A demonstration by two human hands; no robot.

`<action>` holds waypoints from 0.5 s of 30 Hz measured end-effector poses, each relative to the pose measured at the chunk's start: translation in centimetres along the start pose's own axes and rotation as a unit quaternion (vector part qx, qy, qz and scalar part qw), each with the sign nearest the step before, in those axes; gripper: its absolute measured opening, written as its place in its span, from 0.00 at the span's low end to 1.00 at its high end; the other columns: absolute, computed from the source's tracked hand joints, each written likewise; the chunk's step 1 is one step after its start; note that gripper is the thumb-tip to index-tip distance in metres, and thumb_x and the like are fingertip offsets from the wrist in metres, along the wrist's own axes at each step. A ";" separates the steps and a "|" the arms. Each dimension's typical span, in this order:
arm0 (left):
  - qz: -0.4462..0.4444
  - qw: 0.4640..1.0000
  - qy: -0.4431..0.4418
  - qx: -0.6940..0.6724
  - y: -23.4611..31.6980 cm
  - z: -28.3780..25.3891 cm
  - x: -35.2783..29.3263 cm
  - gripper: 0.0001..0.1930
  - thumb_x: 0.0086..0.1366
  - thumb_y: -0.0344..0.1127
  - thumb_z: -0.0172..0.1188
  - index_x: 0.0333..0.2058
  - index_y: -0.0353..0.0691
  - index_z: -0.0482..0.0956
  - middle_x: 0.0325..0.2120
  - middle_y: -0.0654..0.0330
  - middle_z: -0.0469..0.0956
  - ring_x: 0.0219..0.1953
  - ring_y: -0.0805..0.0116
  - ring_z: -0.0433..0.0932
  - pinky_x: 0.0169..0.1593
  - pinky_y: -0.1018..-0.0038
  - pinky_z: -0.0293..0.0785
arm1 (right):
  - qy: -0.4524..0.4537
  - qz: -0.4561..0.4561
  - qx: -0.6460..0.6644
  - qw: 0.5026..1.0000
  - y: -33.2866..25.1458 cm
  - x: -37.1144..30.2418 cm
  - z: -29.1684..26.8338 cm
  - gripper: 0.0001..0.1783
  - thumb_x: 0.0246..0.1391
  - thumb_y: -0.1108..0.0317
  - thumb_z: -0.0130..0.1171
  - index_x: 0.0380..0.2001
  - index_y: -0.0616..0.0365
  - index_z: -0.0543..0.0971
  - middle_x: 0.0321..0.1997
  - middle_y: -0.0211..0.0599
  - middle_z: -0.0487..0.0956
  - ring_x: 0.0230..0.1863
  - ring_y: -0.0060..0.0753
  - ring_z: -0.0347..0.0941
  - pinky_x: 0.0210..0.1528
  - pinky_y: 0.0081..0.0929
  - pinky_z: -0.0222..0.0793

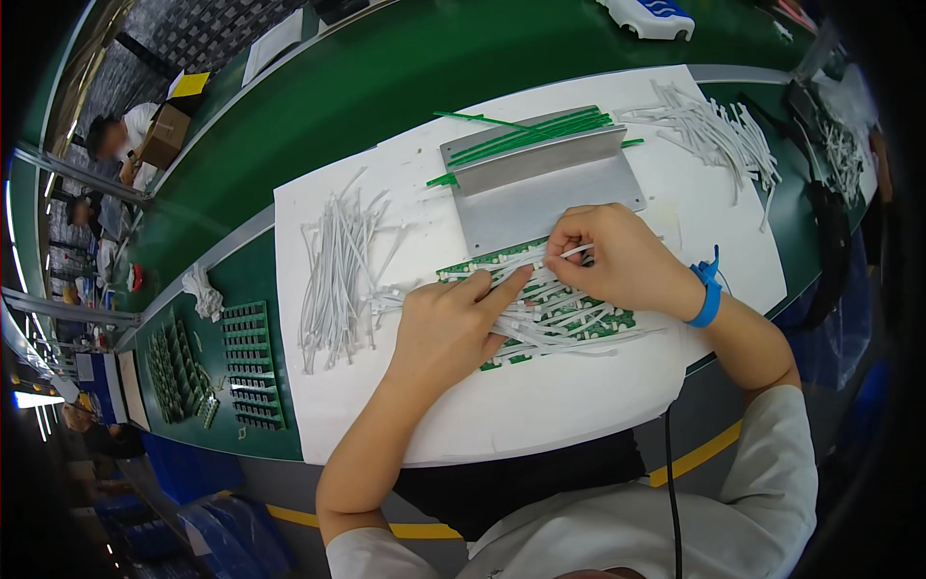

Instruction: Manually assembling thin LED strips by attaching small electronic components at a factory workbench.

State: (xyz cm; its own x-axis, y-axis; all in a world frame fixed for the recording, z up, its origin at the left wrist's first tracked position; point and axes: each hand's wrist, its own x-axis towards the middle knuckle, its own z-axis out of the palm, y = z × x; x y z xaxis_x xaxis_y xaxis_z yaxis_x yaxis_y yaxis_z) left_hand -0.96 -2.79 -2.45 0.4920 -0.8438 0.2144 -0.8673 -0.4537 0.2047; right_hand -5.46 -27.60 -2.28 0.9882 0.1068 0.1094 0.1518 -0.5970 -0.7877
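Note:
A green circuit board (610, 318) lies on a white sheet (540, 405) and carries several white wire leads across it. My left hand (451, 323) rests on the board's left half, index finger stretched out and pressing on the white leads (564, 323). My right hand (612, 256), with a blue wrist strap (709, 294), pinches one white lead at the board's upper edge.
A loose pile of white leads (338, 275) lies left of the board, another pile (719, 135) at the far right. A grey metal fixture (545, 183) holds green leads behind the board. Racks of green boards (253, 362) sit at the left. Another person (121, 140) works far left.

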 end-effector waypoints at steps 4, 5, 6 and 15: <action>-0.013 1.000 -0.017 -0.002 0.2 -0.1 0.1 0.42 0.40 0.35 0.78 0.61 0.54 0.81 0.31 0.65 0.76 0.26 0.63 0.80 0.30 0.67 0.78 | 0.019 0.000 -0.054 0.998 -0.9 -0.2 0.4 0.06 0.51 0.70 0.68 0.26 0.61 0.84 0.29 0.43 0.84 0.31 0.46 0.83 0.35 0.36 0.78; -0.018 1.000 -0.023 -0.003 0.2 -0.2 0.1 0.42 0.41 0.35 0.78 0.61 0.54 0.81 0.31 0.65 0.76 0.26 0.62 0.80 0.30 0.67 0.78 | 0.020 0.001 -0.054 0.998 -1.0 -0.2 0.5 0.06 0.51 0.70 0.68 0.26 0.61 0.84 0.29 0.43 0.84 0.31 0.46 0.83 0.35 0.36 0.78; -0.017 1.000 -0.022 -0.003 0.2 -0.2 0.1 0.42 0.41 0.35 0.78 0.61 0.54 0.81 0.31 0.65 0.76 0.26 0.62 0.80 0.30 0.67 0.78 | 0.026 0.007 -0.051 0.998 -1.0 -0.2 0.6 0.05 0.50 0.70 0.68 0.26 0.61 0.84 0.29 0.43 0.84 0.31 0.46 0.83 0.35 0.36 0.78; -0.026 0.999 0.012 -0.036 0.3 -0.2 0.2 0.42 0.38 0.27 0.66 0.59 0.56 0.84 0.22 0.64 0.69 0.21 0.60 0.75 0.27 0.65 0.74 | -0.014 0.030 0.010 0.999 -0.3 0.2 -0.3 0.08 0.51 0.68 0.69 0.27 0.64 0.85 0.27 0.45 0.84 0.27 0.42 0.82 0.33 0.34 0.77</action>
State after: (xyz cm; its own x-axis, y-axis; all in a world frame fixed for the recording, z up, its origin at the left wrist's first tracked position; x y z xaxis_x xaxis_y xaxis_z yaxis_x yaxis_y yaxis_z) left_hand -1.10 -3.00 -2.15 0.5382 -0.8124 0.2243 -0.8334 -0.4735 0.2849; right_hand -5.28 -27.68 -1.83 0.9946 0.0935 0.0440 0.0908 -0.5877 -0.8040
